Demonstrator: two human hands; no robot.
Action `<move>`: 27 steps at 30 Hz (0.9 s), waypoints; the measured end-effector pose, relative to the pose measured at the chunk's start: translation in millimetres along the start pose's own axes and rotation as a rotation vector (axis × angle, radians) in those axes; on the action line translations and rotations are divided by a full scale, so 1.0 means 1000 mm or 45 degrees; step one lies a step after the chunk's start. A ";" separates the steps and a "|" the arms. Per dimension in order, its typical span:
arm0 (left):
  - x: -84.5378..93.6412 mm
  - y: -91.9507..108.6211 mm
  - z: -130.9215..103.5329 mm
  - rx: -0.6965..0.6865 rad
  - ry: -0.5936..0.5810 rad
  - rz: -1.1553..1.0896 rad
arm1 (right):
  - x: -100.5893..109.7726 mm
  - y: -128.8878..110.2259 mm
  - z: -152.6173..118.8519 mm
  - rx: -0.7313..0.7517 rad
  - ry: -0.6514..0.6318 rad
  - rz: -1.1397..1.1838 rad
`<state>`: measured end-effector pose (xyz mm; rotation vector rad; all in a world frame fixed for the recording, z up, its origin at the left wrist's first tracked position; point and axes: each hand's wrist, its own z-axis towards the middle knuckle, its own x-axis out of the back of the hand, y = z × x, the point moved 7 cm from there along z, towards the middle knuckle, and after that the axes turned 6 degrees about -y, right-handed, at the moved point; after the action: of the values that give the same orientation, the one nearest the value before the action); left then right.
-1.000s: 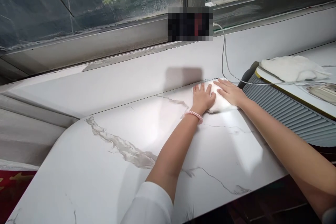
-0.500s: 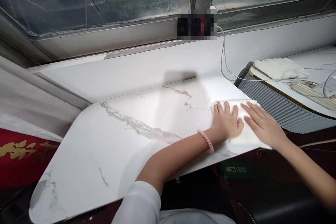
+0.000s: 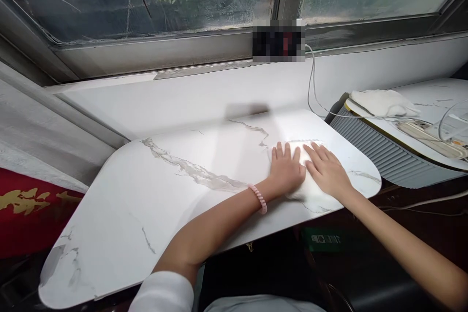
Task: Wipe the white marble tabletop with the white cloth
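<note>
A white cloth (image 3: pixel 310 189) lies flat on the white marble-patterned tabletop (image 3: pixel 120 204), right of its middle. On the cloth's left part rests my left hand (image 3: pixel 285 168), fingers spread and pointing away from me. A pink beaded bracelet (image 3: pixel 259 198) circles that wrist. My right hand (image 3: pixel 327 170) lies flat on the cloth's right part, its fingers stretched out and its thumb close to the left thumb. Both palms press on the cloth from above without gripping it. Much of the cloth is hidden under the hands.
A second table (image 3: pixel 402 146) with ribbed sides stands at the right, bearing a folded white cloth (image 3: pixel 382 102) and a power strip (image 3: pixel 424 136). A white cable (image 3: pixel 312 78) runs down from the windowsill. At the left hang a grey curtain (image 3: pixel 36 126) and red fabric (image 3: pixel 32 224).
Both hands have slid left across the tabletop with the cloth beneath them, uncovering the table's right corner. The view has shifted slightly.
</note>
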<state>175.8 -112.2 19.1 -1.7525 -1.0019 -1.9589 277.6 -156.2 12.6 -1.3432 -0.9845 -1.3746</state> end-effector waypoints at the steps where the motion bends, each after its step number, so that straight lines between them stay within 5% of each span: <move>1: 0.003 -0.011 0.006 0.060 -0.033 -0.028 | 0.000 -0.009 0.012 -0.007 -0.018 0.003; 13: 0.039 -0.131 0.099 0.287 0.108 0.009 | -0.008 -0.068 0.166 0.005 -0.015 0.103; 20: 0.044 -0.154 0.094 0.303 0.162 0.098 | -0.010 -0.092 0.178 0.071 -0.018 0.173; 27: 0.042 -0.157 0.059 0.306 0.166 0.145 | -0.014 -0.114 0.150 0.111 -0.057 0.174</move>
<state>107.1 46.6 14.9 -1.4985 -1.0214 -1.7759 202.1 17.1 17.8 -1.3552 -0.9540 -1.1909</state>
